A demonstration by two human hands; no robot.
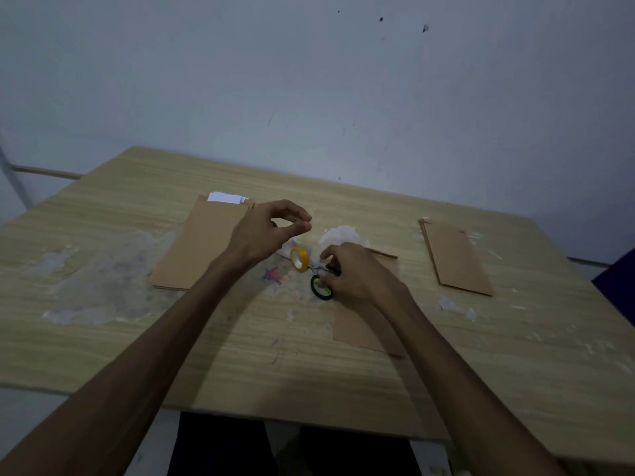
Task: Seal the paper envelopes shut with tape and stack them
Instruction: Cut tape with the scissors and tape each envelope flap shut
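1. Head view: the tape roll [299, 259] is standing on the table [137, 338].
2. Just beyond it, the left hand [266, 231] is hovering, thumb and forefinger pinched together; whether they hold tape is unclear.
3. Right of the roll, the right hand [357, 276] is gripping scissors [321, 286] over one envelope [364, 333].
4. Left of the roll, an envelope stack [199, 247] is lying; far right, another stack [455, 257].

Bare room — worn desk [137, 338], marked wall [309, 80].

Two bare forearms, no sleeves, slim fingers [295, 214], dark trousers [220, 448]
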